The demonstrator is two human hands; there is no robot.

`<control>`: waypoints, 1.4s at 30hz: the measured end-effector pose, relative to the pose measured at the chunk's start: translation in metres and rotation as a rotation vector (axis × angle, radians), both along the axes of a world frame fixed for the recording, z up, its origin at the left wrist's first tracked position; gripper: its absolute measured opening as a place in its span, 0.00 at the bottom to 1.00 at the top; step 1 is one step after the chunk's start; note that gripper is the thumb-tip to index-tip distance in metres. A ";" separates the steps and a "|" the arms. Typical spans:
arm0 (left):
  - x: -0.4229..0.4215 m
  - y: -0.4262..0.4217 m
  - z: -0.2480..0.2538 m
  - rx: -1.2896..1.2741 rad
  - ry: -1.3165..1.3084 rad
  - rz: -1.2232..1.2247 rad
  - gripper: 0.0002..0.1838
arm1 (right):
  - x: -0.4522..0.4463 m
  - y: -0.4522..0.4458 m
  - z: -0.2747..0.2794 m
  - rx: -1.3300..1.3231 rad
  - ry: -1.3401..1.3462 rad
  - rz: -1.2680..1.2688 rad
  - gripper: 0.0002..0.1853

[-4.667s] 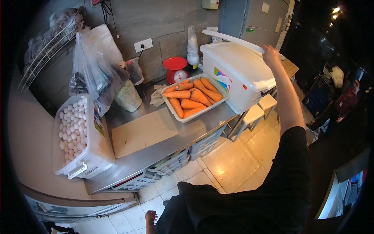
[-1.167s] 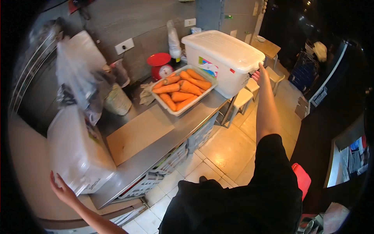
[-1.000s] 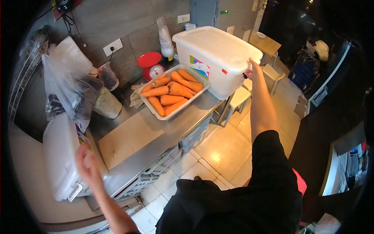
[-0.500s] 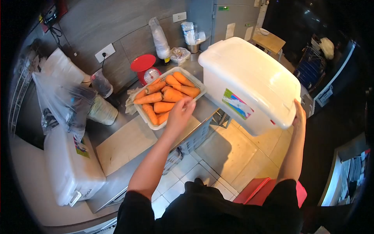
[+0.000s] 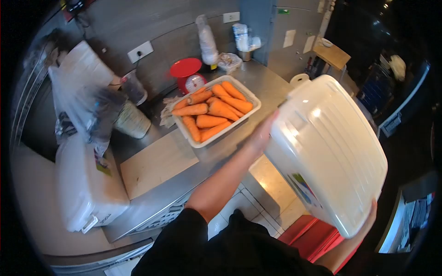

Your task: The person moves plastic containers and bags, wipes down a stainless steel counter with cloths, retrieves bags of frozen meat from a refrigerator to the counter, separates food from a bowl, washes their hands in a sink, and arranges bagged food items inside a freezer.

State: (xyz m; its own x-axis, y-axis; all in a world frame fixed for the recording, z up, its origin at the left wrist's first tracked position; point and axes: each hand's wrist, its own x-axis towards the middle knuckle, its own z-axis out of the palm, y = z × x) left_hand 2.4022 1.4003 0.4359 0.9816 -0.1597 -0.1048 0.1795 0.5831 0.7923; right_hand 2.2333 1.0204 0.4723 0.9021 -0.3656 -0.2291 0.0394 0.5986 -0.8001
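A large white plastic storage box with a lid is held up tilted off to the right, beyond the counter. My left hand, smeared by motion, is against its left end, with the fingertips partly hidden. Gripping the lower right end is my right hand, fingers mostly behind the box. A white basket of carrots rests on the metal counter, left of my left hand.
Behind the basket stands a red dial scale. A wooden board lies on the counter's front, beside another white lidded box. Something red is below the held box. Plastic bags fill the left back.
My left hand has left the carrot basket and reached the box's left end. The box has swung lower and to the right, its tilt steeper, with my right hand moving down along with it.
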 end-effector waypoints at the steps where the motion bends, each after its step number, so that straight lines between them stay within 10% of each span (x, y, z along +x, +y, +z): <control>1: -0.018 0.002 -0.016 0.054 -0.060 0.035 0.30 | -0.020 0.002 0.004 0.020 0.021 -0.051 0.33; 5: -0.143 0.045 0.023 0.324 -0.300 0.116 0.33 | -0.080 0.058 0.039 -0.305 -0.342 0.256 0.31; 12: -0.373 0.161 0.108 0.625 -0.792 0.693 0.34 | -0.052 0.198 0.057 -0.130 -0.316 0.722 0.25; 23: -0.704 0.190 0.092 1.039 -0.515 1.658 0.36 | -0.098 0.435 0.224 -0.087 -0.645 1.413 0.18; 30: -0.753 0.158 0.073 1.173 -0.336 2.093 0.38 | -0.115 0.620 0.278 -0.063 -1.339 1.806 0.21; 31: -0.751 0.154 0.070 1.190 -0.316 2.145 0.38 | -0.124 0.642 0.273 -0.140 -1.719 1.457 0.22; 33: -0.739 0.151 0.069 1.237 -0.274 2.235 0.38 | -0.090 0.710 0.271 -0.403 -1.667 1.529 0.25; 37: -0.702 0.151 0.056 1.348 -0.255 2.357 0.40 | -0.111 0.775 0.238 0.182 -1.756 1.952 0.24; 41: -0.662 0.165 0.062 1.478 -0.265 2.418 0.41 | -0.100 0.883 0.257 0.106 -2.026 1.826 0.27; 42: -0.653 0.171 0.068 1.524 -0.270 2.430 0.42 | -0.091 0.925 0.273 -0.062 -1.562 1.954 0.31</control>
